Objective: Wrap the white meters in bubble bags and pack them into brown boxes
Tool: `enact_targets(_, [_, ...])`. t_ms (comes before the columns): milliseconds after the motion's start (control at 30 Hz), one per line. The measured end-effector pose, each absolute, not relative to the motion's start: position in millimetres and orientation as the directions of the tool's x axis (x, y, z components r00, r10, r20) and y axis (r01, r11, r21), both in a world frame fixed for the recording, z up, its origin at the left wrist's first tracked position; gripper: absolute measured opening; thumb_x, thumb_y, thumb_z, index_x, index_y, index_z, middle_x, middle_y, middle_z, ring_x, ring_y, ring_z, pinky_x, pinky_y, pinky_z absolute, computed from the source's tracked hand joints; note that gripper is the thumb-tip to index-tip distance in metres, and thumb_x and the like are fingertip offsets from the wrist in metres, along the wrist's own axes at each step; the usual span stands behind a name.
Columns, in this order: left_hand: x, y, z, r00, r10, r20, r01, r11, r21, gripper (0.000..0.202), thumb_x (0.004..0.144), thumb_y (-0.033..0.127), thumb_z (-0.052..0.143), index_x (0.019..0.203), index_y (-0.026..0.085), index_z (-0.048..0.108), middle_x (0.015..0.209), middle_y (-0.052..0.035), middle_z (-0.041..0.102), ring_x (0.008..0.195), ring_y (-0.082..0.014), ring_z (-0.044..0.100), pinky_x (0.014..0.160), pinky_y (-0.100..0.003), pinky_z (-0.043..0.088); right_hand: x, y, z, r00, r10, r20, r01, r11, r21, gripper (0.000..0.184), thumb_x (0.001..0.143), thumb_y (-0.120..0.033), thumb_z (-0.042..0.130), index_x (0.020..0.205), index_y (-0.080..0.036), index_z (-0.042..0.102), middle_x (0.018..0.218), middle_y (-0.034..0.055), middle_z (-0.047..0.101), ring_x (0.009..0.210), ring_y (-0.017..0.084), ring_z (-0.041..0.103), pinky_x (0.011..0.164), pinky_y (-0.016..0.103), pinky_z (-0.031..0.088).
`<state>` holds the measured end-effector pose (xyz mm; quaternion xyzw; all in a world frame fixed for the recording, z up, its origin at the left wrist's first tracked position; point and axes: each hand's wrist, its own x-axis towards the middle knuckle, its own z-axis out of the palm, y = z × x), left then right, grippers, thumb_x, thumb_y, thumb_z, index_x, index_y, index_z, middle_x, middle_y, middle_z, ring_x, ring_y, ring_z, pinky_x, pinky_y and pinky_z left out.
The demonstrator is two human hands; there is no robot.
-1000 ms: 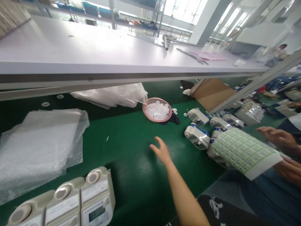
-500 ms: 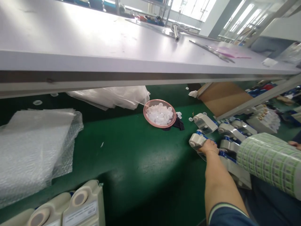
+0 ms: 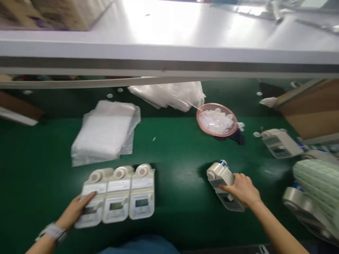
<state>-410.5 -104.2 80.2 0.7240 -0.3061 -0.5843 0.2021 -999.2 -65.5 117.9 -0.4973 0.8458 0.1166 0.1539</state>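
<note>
Three white meters, each with a small grey display, a printed label and a round port at the top, lie side by side at the lower left. My left hand (image 3: 75, 209) is on the leftmost meter (image 3: 94, 190), thumb over its face and the other fingers mostly hidden at its side. The middle meter (image 3: 118, 185) and the rightmost meter (image 3: 142, 181) touch it in a row. Over the green tabletop, my right hand (image 3: 243, 188) grips another meter (image 3: 217, 176) with a blue part at its top, held tilted.
Clear plastic bags (image 3: 106, 128) lie stacked behind the row. A pink bowl (image 3: 200, 123) of white caps stands at the back. More meters (image 3: 282, 144) and a green-white label roll (image 3: 316, 180) are at right. A white shelf (image 3: 159, 54) crosses above.
The view has swung left. My right hand has carried a meter leftward, away from the group at the right. My left hand has come into view on the row of meters.
</note>
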Motion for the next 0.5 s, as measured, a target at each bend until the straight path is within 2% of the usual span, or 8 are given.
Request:
enact_targets(67, [-399,-99,70,0.124,-0.696,-0.707,-0.116,-0.718,0.686,0.067,0.054,0.061,0.075,0.098,0.012,0.061,0.082,-0.0117,0.072,0.071,-0.0281,0.069,0.060,-0.035,0.058,-965,-66,119,-0.355,-0.798,-0.488,-0.848,0.494,-0.192,0.060,0.055,-0.067,0.065,0.090,-0.019,0.057,0.101,0.0157,0.061,0.099,0.036,0.055,0.082,0.046,0.046])
enact_targets(100, [-395,-98,65,0.113,-0.714,-0.691,-0.093,-0.700,0.708,0.065,0.058,0.058,0.074,0.101,0.012,0.060,0.089,-0.0130,0.072,0.076,-0.0280,0.069,0.066,-0.036,0.058,-948,-66,118,-0.279,-0.783,-0.556,-0.783,0.521,-0.340,0.059,0.056,-0.065,0.067,0.093,-0.019,0.059,0.102,0.0155,0.063,0.098,0.035,0.058,0.082,0.045,0.047])
enact_targets(167, [-389,-96,57,0.079,-0.762,-0.643,-0.062,-0.647,0.760,0.062,0.065,0.055,0.072,0.106,0.010,0.059,0.099,-0.0149,0.070,0.086,-0.0276,0.068,0.077,-0.037,0.056,-912,-64,114,-0.090,-0.736,-0.671,-0.533,0.605,-0.592,0.056,0.061,-0.059,0.067,0.099,-0.018,0.060,0.103,0.0141,0.066,0.095,0.032,0.062,0.083,0.042,0.049])
enact_targets(200, [-388,-96,53,0.065,-0.778,-0.625,-0.055,-0.628,0.776,0.062,0.067,0.055,0.070,0.109,0.010,0.058,0.103,-0.0154,0.069,0.089,-0.0275,0.067,0.080,-0.038,0.055,-893,-63,110,0.000,-0.712,-0.702,-0.381,0.649,-0.659,0.054,0.064,-0.056,0.067,0.101,-0.018,0.060,0.105,0.0134,0.067,0.093,0.031,0.064,0.084,0.042,0.049])
enact_targets(267, [-386,-94,48,0.052,-0.795,-0.604,-0.045,-0.606,0.794,0.062,0.069,0.054,0.069,0.111,0.010,0.058,0.106,-0.0154,0.068,0.092,-0.0274,0.067,0.083,-0.037,0.054,-858,-62,99,0.111,-0.684,-0.721,-0.129,0.710,-0.692,0.051,0.067,-0.052,0.067,0.103,-0.017,0.060,0.105,0.0129,0.068,0.091,0.029,0.065,0.084,0.042,0.050])
enact_targets(333, [-384,-93,44,0.052,-0.793,-0.607,-0.043,-0.609,0.792,0.063,0.068,0.054,0.070,0.111,0.011,0.058,0.105,-0.0151,0.068,0.091,-0.0275,0.067,0.080,-0.037,0.055,-828,-63,86,0.163,-0.692,-0.703,0.001,0.713,-0.702,0.048,0.069,-0.050,0.066,0.102,-0.015,0.060,0.103,0.0135,0.068,0.088,0.028,0.066,0.084,0.042,0.050])
enact_targets(500, [-379,-93,40,0.032,-0.814,-0.581,-0.074,-0.581,0.810,0.062,0.068,0.055,0.069,0.112,0.012,0.058,0.108,-0.0150,0.067,0.093,-0.0273,0.066,0.080,-0.035,0.054,-784,-75,72,0.191,-0.768,-0.612,-0.015,0.621,-0.784,0.050,0.072,-0.048,0.065,0.106,-0.012,0.060,0.105,0.0143,0.068,0.094,0.027,0.065,0.088,0.042,0.049])
